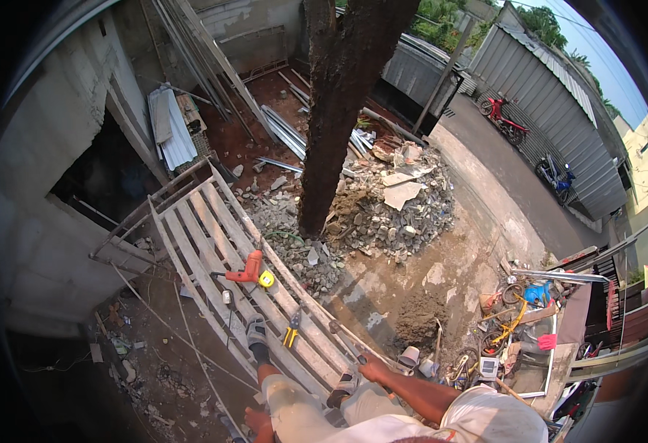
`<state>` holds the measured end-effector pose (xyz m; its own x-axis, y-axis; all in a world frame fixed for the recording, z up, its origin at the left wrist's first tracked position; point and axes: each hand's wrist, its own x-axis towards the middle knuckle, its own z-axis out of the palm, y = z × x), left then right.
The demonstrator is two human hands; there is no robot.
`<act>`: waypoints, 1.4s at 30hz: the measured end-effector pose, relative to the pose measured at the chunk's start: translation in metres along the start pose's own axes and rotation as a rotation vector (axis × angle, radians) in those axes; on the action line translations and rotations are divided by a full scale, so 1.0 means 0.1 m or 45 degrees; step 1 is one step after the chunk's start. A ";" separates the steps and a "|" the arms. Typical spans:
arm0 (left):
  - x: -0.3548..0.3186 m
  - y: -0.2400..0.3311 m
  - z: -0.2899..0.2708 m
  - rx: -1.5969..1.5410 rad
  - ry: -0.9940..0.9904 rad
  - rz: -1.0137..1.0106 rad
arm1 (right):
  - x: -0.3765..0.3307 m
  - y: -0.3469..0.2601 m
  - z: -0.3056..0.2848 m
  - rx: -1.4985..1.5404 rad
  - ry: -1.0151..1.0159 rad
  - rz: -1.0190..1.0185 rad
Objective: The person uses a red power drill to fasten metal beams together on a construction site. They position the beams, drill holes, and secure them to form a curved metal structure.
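My right hand (pixel 373 368) is closed around the handle of what looks like a hammer (pixel 348 342), its head pointing away over the edge of the slatted scaffold platform (pixel 213 214). Beside my left leg, low in the view, is my left hand (pixel 259 424); its fingers are too unclear to read. On the slats ahead of my feet lies an orange-red power drill (pixel 247 269), with a yellow tape measure (pixel 266 279) against it. Tin snips with yellow handles (pixel 292 330) rest between my sandalled feet. A small pale object (pixel 227 297) sits near the platform's left side.
A dark, rough post (pixel 331 133) rises beyond the platform. Around its foot spreads a rubble heap (pixel 405 207). Assorted scrap (pixel 516 325) lies at right, and a grey wall with an opening (pixel 36 162) stands at left. The ground is well below the platform.
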<state>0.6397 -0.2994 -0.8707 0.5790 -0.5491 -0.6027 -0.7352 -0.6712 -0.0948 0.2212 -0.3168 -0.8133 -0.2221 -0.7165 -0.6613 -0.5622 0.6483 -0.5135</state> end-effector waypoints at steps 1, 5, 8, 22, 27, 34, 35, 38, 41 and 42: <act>0.06 0.14 0.05 -0.027 0.026 0.071 | 0.07 -0.06 -0.10 0.030 -0.069 0.067; -0.25 -0.10 0.06 -0.095 0.061 0.212 | 0.01 0.04 -0.17 0.134 -0.189 0.200; -0.27 0.05 -0.09 -0.125 0.063 0.246 | 0.17 -0.05 -0.29 0.024 -0.007 -0.104; -0.72 -0.31 0.29 -0.140 0.208 0.218 | -0.39 -0.42 -0.53 -0.173 -0.130 -0.203; -1.01 -0.59 -0.08 -0.201 0.265 0.609 | -0.53 -0.23 -0.24 -0.145 0.021 -0.351; -0.94 0.43 -0.58 -0.570 0.635 0.585 | -0.95 -0.92 -0.44 -0.135 -0.239 -0.179; -1.04 0.56 -0.75 -0.494 0.636 0.845 | -0.92 -0.89 -0.40 -0.138 -0.208 -0.182; -1.19 0.40 -1.04 -0.561 0.579 1.235 | -0.93 -0.97 -0.53 -0.157 -0.114 -0.340; -1.25 0.08 -1.29 -0.613 0.577 1.299 | -1.15 -1.40 -0.86 -0.108 -0.111 -0.344; -1.18 0.08 -1.40 -0.600 0.579 1.472 | -1.19 -1.47 -0.96 -0.094 -0.088 -0.406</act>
<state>0.6149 -0.3100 -0.6892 -0.1593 -0.9714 0.1759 -0.7427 0.2353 0.6269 0.2542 -0.3512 -0.6067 0.0270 -0.8595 -0.5104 -0.6513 0.3722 -0.6613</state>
